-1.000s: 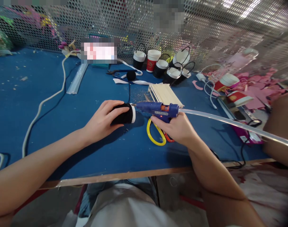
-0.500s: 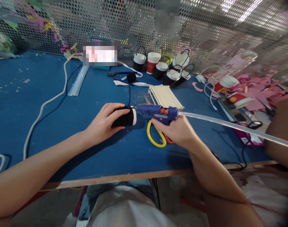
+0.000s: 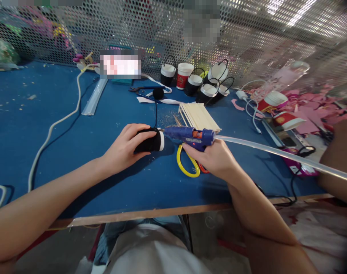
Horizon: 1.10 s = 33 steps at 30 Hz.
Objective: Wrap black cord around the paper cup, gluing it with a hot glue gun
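Note:
Lying on its side, a paper cup wrapped in black cord (image 3: pixel 151 142) shows its white rim toward the right. My left hand (image 3: pixel 129 144) is closed around it from the left. A blue hot glue gun (image 3: pixel 187 136) is gripped in my right hand (image 3: pixel 215 158), its nozzle touching or very near the cup by the rim. From the gun's back a long clear glue stick (image 3: pixel 279 153) runs off to the right. Black cord stretches from the cup to a small black ball of cord (image 3: pixel 158 93). Scissors with yellow and red handles (image 3: pixel 188 174) lie under the gun.
Wooden sticks (image 3: pixel 200 117) are stacked behind the gun. Farther back stand several black-wrapped cups with handles (image 3: pixel 193 86) and a red paper cup (image 3: pixel 185 77). Pliers (image 3: pixel 146 89) and spare glue sticks (image 3: pixel 94 98) lie left of them. A white cable (image 3: pixel 62 120) crosses the left side.

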Each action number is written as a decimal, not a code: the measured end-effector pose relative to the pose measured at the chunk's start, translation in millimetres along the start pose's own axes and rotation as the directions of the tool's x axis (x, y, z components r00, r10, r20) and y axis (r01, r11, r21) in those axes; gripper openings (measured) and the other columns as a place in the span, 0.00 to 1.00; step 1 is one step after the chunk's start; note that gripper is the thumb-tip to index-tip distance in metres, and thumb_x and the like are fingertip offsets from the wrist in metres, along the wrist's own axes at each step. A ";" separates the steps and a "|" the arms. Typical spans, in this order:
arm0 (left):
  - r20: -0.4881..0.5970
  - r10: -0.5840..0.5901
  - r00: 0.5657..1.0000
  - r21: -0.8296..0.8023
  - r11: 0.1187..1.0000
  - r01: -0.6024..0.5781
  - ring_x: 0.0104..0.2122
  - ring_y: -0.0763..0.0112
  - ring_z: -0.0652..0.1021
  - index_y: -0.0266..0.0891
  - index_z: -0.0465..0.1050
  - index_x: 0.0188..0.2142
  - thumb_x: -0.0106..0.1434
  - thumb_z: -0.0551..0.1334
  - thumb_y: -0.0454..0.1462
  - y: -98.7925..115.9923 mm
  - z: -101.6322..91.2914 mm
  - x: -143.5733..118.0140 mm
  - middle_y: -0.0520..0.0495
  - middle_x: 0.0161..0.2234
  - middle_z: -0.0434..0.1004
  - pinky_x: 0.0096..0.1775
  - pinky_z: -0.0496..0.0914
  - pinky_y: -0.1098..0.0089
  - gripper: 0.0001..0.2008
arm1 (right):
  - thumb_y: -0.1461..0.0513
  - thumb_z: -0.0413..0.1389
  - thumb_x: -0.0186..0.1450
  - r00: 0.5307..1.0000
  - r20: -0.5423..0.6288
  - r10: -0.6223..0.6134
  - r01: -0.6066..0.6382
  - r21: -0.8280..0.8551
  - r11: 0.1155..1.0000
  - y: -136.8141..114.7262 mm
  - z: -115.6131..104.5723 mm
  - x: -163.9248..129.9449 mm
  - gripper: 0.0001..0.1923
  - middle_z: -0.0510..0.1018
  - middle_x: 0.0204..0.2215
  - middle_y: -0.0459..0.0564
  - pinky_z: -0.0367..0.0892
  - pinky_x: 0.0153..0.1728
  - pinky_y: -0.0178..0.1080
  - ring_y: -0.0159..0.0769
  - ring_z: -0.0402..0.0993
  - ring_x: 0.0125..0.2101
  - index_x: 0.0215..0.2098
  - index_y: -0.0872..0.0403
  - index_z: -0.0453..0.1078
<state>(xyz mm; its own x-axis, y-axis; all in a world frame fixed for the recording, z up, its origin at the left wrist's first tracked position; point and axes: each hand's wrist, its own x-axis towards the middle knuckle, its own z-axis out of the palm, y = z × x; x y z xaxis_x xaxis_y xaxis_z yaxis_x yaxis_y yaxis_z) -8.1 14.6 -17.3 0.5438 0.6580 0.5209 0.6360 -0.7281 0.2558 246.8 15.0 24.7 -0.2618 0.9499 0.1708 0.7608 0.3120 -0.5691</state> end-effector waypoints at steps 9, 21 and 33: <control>-0.029 -0.071 0.997 -0.067 0.995 0.069 0.51 0.59 0.68 0.38 0.60 0.52 0.56 0.65 0.37 -4.0 0.9 0.4 0.39 0.51 0.65 0.52 0.66 0.58 0.25 | 0.57 0.54 0.58 0.998 0.005 -0.063 0.063 0.005 0.998 -5.9 -5.3 -4.5 0.11 0.75 0.22 0.49 0.62 0.21 0.34 0.33 0.70 0.21 0.29 0.56 0.73; 0.002 -0.197 0.980 -0.187 0.963 0.194 0.47 0.64 0.71 0.38 0.61 0.52 0.55 0.66 0.40 -3.8 -1.3 1.9 0.42 0.47 0.67 0.48 0.68 0.63 0.26 | 0.57 0.54 0.58 0.994 0.007 -0.111 0.111 -0.026 0.993 -3.3 -4.7 -7.0 0.09 0.75 0.23 0.48 0.63 0.24 0.34 0.33 0.70 0.23 0.27 0.56 0.71; 0.069 -0.339 0.938 -0.220 0.912 0.346 0.45 0.63 0.72 0.37 0.64 0.51 0.53 0.66 0.45 -3.8 -2.9 5.0 0.43 0.46 0.71 0.47 0.67 0.64 0.28 | 0.57 0.54 0.57 0.998 0.039 -0.052 0.054 -0.053 0.997 -5.3 -4.9 -9.8 0.10 0.71 0.20 0.47 0.60 0.22 0.34 0.30 0.64 0.20 0.25 0.56 0.69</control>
<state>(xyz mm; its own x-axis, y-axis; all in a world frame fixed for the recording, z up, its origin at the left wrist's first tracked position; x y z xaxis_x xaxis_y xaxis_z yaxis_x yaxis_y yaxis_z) -9.4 20.1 -13.3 0.3325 0.8776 0.3455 0.6475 -0.4787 0.5929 248.3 4.2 30.0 -0.3237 0.9311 0.1683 0.7761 0.3630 -0.5156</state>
